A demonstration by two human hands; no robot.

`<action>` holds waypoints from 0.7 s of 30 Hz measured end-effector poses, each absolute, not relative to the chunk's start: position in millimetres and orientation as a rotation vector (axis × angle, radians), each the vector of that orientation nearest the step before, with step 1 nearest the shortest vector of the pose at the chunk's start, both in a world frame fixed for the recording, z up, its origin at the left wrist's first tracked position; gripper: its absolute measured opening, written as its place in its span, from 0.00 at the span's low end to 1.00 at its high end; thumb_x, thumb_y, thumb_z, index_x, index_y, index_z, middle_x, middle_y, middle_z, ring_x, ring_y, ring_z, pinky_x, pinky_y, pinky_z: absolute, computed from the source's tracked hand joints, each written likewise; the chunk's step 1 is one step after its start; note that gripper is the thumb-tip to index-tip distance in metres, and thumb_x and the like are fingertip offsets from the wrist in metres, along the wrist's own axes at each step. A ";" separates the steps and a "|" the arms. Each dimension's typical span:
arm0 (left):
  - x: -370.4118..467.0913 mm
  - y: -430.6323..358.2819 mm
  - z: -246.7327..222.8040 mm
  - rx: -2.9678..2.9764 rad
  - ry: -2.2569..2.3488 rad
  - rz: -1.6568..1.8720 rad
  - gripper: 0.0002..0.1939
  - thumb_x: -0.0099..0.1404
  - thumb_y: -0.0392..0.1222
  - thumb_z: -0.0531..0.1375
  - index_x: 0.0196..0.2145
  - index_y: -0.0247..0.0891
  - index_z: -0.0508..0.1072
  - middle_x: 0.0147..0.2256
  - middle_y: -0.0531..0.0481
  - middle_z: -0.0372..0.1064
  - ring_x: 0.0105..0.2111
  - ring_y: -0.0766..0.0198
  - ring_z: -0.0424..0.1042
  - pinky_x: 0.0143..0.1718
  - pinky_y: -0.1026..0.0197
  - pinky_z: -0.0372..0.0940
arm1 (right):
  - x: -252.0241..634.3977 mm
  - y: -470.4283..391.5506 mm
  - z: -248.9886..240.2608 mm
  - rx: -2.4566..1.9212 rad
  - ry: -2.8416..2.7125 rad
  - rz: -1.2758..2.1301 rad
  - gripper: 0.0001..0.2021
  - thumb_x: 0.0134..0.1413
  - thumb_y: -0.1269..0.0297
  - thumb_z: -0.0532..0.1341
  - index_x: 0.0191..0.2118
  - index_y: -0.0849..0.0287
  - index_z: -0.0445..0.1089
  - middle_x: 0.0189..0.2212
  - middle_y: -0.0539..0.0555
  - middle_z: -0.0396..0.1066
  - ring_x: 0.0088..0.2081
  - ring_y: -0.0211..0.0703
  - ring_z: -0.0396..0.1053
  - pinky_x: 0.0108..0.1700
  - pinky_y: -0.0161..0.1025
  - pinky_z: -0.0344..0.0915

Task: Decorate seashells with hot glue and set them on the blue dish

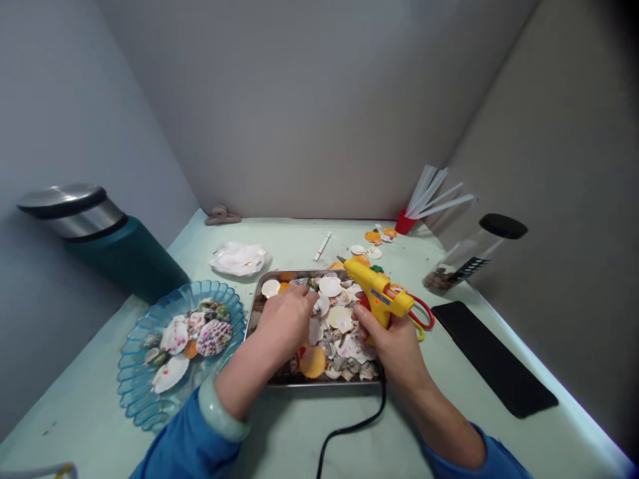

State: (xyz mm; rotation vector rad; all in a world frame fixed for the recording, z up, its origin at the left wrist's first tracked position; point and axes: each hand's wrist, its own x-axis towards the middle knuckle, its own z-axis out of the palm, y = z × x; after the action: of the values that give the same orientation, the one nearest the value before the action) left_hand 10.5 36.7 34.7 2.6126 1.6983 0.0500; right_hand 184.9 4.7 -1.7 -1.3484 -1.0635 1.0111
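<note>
A metal tray (329, 384) full of shells stands at the middle of the table. Over its left part reaches my left hand (289, 313), palm down, with its fingertips among the shells; what they touch, if anything, is hidden. My right hand (394, 342) is wrapped round the handle of a yellow glue gun (374, 287) at the tray's right side, the nozzle pointing up and left above the tray's back edge. A black cord runs from the gun toward the front edge. An orange shell (312, 362) and a white shell (330, 287) lie in the tray.
Left: a blue glass plate (130, 379) of shells and a teal bottle (124, 256). Behind: crumpled white plastic (239, 259), a marker (323, 246), loose shells. Right: a red cup (405, 222) with glue sticks, scissors (424, 313), a jar (462, 263) and a black phone (494, 359).
</note>
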 end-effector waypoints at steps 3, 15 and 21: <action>17.0 51.0 29.1 2.624 1.645 0.002 0.13 0.62 0.29 0.52 0.38 0.37 0.75 0.39 0.40 0.71 0.40 0.53 0.72 0.37 0.57 0.65 | 184.2 4.4 -1.3 -1.344 -1.049 1.029 0.14 0.49 0.56 0.66 0.36 0.62 0.72 0.15 0.43 0.61 0.16 0.34 0.57 0.17 0.31 0.55; -9.9 47.6 30.8 2.500 1.621 0.039 0.12 0.58 0.30 0.56 0.38 0.38 0.74 0.39 0.41 0.73 0.41 0.52 0.73 0.40 0.55 0.64 | 183.0 4.1 0.1 -1.317 -1.010 1.055 0.13 0.47 0.57 0.66 0.35 0.62 0.72 0.16 0.44 0.63 0.18 0.35 0.57 0.18 0.32 0.55; -41.0 30.3 36.4 2.156 1.508 0.459 0.14 0.61 0.35 0.54 0.43 0.38 0.74 0.42 0.43 0.73 0.42 0.56 0.72 0.45 0.55 0.65 | 182.5 3.8 1.3 -1.313 -1.009 1.065 0.13 0.45 0.58 0.67 0.34 0.62 0.71 0.18 0.45 0.64 0.19 0.35 0.60 0.19 0.32 0.57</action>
State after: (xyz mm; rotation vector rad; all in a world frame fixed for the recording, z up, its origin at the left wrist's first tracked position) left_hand -41.0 30.3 36.4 2.1559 1.5079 0.4589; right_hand 182.5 3.8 1.3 -1.3126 -1.0087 1.0652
